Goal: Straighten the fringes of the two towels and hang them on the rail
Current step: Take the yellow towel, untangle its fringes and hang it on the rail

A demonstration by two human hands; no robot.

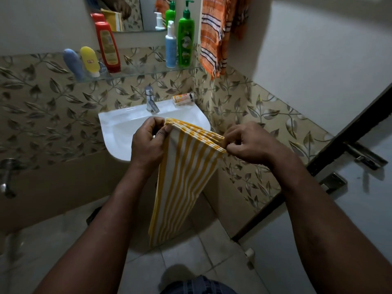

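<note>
In the middle of the frame a yellow-and-white striped towel (186,175) hangs folded in several layers. Its top edge is stretched between both hands in front of the white washbasin (118,132). The left hand (146,143) pinches the upper left corner of that edge, its fingers (164,132) curled tight on the stacked layers. The right hand (252,143) pinches the opposite corner, lower and further right, with its fingers (232,148) bent round the ends of the folds. The edge between the two grips is taut, and the rest of the cloth drops straight down toward the floor tiles. In the upper right of the frame an orange checked towel (212,37) hangs against the wall, its fringe (213,73) at the bottom edge, just right of a glass shelf (148,71) carrying bottles.
</note>
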